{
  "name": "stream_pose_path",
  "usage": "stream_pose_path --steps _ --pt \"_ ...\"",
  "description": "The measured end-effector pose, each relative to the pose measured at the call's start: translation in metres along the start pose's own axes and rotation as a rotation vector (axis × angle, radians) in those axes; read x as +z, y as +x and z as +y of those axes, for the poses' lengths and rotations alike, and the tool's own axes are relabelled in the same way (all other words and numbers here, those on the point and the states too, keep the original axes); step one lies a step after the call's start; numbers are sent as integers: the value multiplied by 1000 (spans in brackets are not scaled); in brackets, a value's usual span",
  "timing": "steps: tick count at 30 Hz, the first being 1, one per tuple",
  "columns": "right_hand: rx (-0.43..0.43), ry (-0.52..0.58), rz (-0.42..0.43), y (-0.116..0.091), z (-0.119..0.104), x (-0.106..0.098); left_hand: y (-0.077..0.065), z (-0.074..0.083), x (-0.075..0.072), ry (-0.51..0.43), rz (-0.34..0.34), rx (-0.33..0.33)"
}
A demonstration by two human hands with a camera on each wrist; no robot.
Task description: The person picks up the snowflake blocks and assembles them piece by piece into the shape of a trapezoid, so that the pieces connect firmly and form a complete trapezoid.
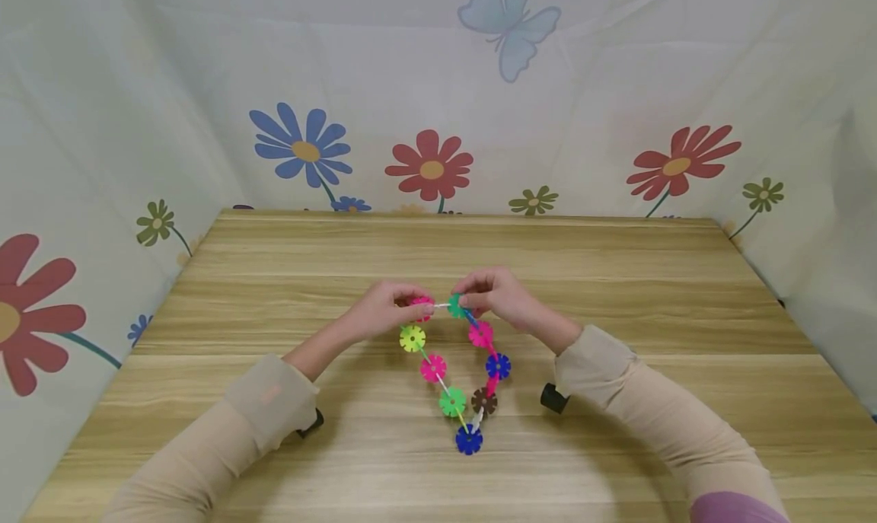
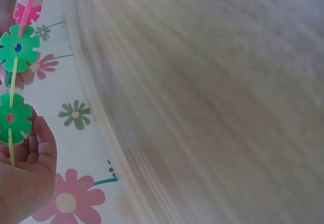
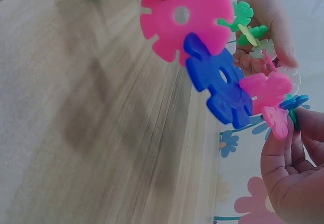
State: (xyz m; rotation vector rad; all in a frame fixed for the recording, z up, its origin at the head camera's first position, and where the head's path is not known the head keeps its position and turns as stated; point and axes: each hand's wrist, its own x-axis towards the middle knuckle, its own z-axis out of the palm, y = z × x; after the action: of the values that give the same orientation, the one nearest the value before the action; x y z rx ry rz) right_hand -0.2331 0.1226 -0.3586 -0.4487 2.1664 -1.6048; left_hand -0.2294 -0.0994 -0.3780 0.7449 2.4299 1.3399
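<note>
A loop of notched plastic snowflake discs hangs between both hands in the head view. At its upper left, my left hand (image 1: 380, 310) pinches a pink disc (image 1: 422, 308); on the other side my right hand (image 1: 503, 298) pinches a teal disc (image 1: 455, 305). A whitish piece (image 1: 442, 305) spans the short gap between them. Yellow (image 1: 412, 339), pink and green (image 1: 452, 402) discs run down the left side. The right side has pink, blue (image 1: 498, 366) and brown (image 1: 483, 401) ones, and a dark blue disc (image 1: 469, 439) forms the lowest point.
The hands are above a wood-grain table (image 1: 308, 256). A pale cloth backdrop (image 1: 384, 66) printed with flowers and a butterfly surrounds its back and sides. Small black objects (image 1: 554, 398) show beneath both beige sleeves (image 1: 274, 393).
</note>
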Motion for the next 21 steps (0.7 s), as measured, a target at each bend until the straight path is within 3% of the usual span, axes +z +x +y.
stream_pose_path --steps 10,21 --pt "5 -2 -26 1 4 3 -4 2 4 -4 -7 27" --pt "11 -35 -28 1 3 8 -9 14 5 -7 -15 -40"
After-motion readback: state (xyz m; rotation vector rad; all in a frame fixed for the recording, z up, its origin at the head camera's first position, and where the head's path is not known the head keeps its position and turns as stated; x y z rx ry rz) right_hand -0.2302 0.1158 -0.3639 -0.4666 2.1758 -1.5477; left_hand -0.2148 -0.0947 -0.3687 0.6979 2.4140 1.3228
